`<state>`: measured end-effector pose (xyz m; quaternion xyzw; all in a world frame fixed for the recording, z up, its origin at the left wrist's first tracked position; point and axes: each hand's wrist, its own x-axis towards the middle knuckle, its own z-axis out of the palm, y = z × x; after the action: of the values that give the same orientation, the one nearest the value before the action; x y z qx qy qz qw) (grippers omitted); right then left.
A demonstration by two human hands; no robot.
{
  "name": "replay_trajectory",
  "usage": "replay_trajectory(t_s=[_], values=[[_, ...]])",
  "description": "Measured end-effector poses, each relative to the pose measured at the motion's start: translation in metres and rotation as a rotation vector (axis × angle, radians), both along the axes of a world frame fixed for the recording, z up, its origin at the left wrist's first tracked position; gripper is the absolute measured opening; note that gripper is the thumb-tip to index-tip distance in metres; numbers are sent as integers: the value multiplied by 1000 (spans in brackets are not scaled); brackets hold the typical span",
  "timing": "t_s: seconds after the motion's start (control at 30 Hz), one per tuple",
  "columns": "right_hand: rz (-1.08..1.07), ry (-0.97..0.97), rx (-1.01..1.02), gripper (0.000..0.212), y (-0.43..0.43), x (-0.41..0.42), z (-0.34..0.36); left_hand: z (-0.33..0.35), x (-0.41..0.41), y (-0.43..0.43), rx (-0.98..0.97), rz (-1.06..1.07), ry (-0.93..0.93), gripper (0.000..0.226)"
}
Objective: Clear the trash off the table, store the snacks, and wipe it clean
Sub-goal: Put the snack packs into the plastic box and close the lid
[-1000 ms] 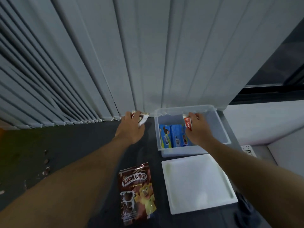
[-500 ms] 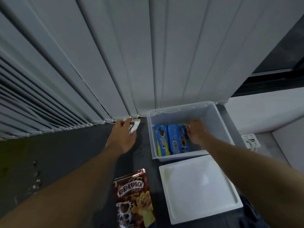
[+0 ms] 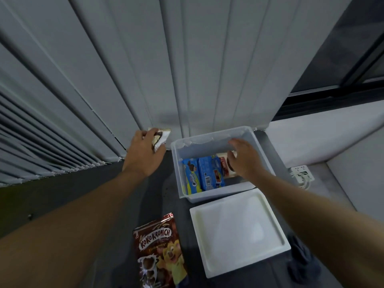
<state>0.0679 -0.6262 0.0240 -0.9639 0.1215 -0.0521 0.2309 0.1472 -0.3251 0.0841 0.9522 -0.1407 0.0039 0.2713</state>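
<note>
the left hand (image 3: 143, 156) grips a small white snack packet (image 3: 159, 139) at the tabletop's (image 3: 62, 196) far edge, just beside the clear bin (image 3: 260, 148). the right hand (image 3: 246, 161) hangs loose-fingered in the bin over a red-and-white packet (image 3: 223, 163), holding nothing i can see. best to lift the white packet over the rim and stand it by the blue biscuit packs (image 3: 204, 175), leaving room for the cereal bag (image 3: 160, 250) before the lid (image 3: 239, 231) goes on.

One head-worn wide-angle view looks steeply down, close over the table (image 3: 158, 194).
</note>
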Motion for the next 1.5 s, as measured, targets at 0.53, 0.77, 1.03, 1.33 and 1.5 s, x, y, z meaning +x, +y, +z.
replay_trajectory(t_s=[0.53,0.77,1.03,1.33,1.5], values=[[-105,135,136,70,-50,-25,-5,-15,-23,-106,109,-498,169,59],[-123,123,205,66,-49,-26,-7,-55,-34,-156,143,-592,349,64],[-169,136,216,62,-48,-27,-4,-104,-36,-182,325,-768,465,59],[-166,141,205,63,-52,-29,-11,-105,-31,-167,548,-904,223,65],[-146,193,118,73,-53,-30,-8,-74,-26,-150,567,-780,201,63]])
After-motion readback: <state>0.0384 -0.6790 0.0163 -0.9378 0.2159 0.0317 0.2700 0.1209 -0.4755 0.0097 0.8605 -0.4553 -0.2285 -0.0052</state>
